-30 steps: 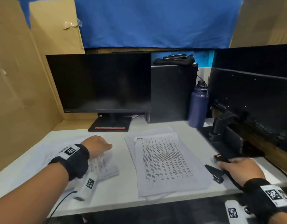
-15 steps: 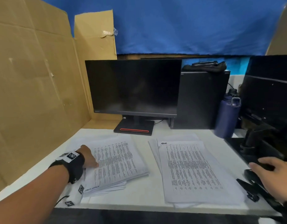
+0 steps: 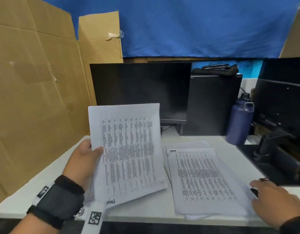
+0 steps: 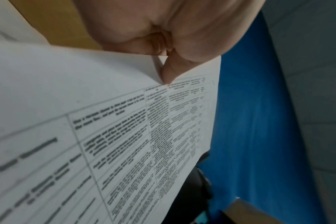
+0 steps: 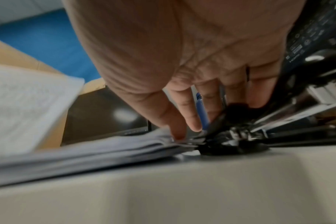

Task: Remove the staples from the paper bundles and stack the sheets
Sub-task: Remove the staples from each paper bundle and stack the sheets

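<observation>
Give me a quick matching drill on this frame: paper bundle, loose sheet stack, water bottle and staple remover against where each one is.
1. paper bundle
2. sheet stack
3. water bottle
4. staple remover

a. standing at the back right of the desk
b. flat on the desk, centre
c. lifted, pinched by the left hand
d. on the desk under the right hand

Pairs: 1-c, 2-b, 3-a, 4-d

The right hand (image 5: pixel 182 63) reaches down over the pale grey tabletop (image 5: pixel 182 189), its fingers (image 5: pixel 190 112) straight and slightly spread. The fingertips sit at the edge of a flat stack of white paper sheets (image 5: pixel 86 153) and beside a black metal staple remover (image 5: pixel 232 141) lying on the table, blurred. At the left, a lifted bundle of printed white paper (image 5: pixel 25 103) hangs tilted. Behind stand a dark monitor screen (image 5: pixel 105 112) and a blue backdrop cloth (image 5: pixel 48 39).
</observation>
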Demonstrator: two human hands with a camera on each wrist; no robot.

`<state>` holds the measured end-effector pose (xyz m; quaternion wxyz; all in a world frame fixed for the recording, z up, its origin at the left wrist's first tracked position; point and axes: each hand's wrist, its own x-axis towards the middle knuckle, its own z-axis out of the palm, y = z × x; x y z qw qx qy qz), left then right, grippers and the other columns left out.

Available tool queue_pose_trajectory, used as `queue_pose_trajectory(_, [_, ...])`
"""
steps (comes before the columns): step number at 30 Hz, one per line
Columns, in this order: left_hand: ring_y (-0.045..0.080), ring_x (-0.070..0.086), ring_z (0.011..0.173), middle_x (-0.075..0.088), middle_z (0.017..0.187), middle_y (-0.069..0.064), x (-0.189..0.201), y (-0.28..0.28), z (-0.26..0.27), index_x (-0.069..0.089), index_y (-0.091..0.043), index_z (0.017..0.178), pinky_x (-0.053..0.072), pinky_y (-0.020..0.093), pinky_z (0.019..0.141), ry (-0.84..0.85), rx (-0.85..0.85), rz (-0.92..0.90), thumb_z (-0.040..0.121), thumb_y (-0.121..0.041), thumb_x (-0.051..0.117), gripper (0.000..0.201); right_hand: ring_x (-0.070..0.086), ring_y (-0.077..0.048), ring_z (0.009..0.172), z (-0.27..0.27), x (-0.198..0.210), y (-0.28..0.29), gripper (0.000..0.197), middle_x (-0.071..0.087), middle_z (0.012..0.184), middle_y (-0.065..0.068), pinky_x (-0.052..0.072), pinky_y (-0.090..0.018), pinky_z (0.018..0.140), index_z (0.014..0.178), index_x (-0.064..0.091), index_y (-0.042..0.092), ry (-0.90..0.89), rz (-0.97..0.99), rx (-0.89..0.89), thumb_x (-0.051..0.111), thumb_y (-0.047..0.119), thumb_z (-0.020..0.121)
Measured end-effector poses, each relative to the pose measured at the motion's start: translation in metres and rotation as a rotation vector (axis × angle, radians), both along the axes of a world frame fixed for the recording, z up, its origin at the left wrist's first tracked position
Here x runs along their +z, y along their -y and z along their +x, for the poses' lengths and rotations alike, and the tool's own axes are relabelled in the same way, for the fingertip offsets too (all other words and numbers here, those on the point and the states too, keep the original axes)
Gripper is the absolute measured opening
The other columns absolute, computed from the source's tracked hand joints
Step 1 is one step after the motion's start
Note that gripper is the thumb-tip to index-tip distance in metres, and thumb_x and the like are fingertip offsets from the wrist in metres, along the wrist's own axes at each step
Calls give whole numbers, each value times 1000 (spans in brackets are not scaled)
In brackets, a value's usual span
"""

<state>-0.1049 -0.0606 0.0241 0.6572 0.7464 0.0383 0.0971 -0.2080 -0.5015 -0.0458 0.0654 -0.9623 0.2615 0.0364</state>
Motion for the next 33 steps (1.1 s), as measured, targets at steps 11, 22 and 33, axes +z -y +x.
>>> queue_pose_trajectory(11, [38, 76, 100, 81, 106, 14, -4, 53, -59, 65, -7, 115, 56, 60, 96, -102, -235, -240, 101, 1, 53, 20, 61, -31, 102, -6, 41, -13, 49, 61, 116, -10, 52, -54, 99, 128, 63, 21, 621, 112, 3, 76, 17, 81])
queue_pose_trajectory(22, [16, 74, 85, 79, 93, -7, -62, 100, -101, 66, -39, 99, 56, 48, 91, -29, -512, 342, 93, -25, 62, 16, 57, 0, 107, -47, 62, -102, 27, 57, 115, 26, 51, -35, 94, 115, 57, 41, 595, 192, 812, 50, 50, 91])
queue_pose_trajectory(33, [22, 77, 85, 83, 92, 10, -55, 105, -105, 86, -23, 91, 59, 51, 90, 55, -474, -118, 80, -32, 76, 17, 41, -8, 137, -48, 23, -132, 31, 48, 142, 17, 36, -32, 108, 119, 64, 38, 694, 209, 945, 66, 41, 88])
